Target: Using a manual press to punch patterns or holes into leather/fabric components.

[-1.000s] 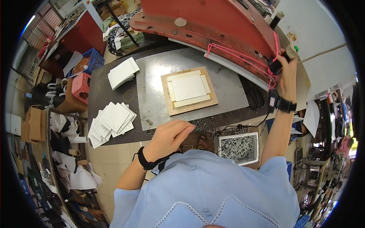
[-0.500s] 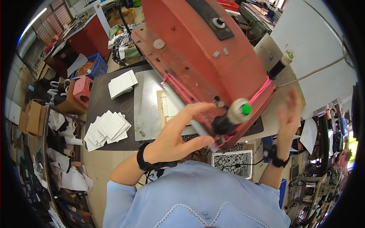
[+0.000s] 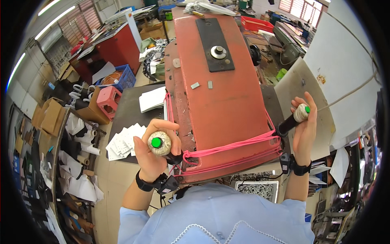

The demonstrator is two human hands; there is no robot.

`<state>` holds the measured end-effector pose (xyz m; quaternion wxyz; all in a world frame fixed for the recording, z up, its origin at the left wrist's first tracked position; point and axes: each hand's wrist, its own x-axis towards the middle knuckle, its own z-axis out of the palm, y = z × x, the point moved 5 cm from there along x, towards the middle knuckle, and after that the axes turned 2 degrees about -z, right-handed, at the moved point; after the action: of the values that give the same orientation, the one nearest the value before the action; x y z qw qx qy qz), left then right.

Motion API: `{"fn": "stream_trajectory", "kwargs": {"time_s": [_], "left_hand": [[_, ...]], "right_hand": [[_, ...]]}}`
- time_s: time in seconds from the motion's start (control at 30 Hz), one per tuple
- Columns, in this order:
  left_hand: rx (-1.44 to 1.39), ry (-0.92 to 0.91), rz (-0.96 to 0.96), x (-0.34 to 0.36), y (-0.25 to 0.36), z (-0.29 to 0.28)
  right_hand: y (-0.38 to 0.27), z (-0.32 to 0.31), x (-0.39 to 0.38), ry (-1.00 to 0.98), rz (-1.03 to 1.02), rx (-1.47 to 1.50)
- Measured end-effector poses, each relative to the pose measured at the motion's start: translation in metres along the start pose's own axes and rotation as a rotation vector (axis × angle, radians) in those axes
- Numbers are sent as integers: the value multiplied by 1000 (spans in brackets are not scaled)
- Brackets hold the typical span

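The left hand (image 3: 151, 167) is cupping the left handle (image 3: 163, 144), clamped or not I can't tell; the right hand (image 3: 304, 134) is resting, fingers apart, against the right handle (image 3: 290, 123). Pink cord (image 3: 231, 145) is running between, seemingly tethering both to the red press head (image 3: 227, 101).

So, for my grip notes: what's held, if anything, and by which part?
Left hand curled around left handle's wrapped end; right hand at right handle's wrapped end, grip unclear.
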<state>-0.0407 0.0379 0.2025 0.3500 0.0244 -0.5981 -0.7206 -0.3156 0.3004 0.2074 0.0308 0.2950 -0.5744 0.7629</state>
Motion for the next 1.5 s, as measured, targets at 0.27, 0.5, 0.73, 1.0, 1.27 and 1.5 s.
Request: {"fn": "stream_trajectory", "kwargs": {"time_s": [0.27, 0.5, 0.73, 1.0, 1.27, 1.5], "left_hand": [[-4, 11, -55, -1, 3, -19], [-140, -38, -115, -13, -27, -31], [-73, -71, -98, -14, -31, -34], [-59, -82, -70, -10, -18, -18], [-131, -278, -43, -2, -39, 53], [535, -546, 265, -6, -61, 65]], "right_hand": [[8, 5, 2, -65, 120, 127], [33, 0, -9, 12, 133, 177], [35, -1, -9, -30, 114, 155], [24, 0, 8, -101, 97, 112], [39, -71, 68, -132, 138, 56], [4, -62, 22, 196, -143, -560]]}}
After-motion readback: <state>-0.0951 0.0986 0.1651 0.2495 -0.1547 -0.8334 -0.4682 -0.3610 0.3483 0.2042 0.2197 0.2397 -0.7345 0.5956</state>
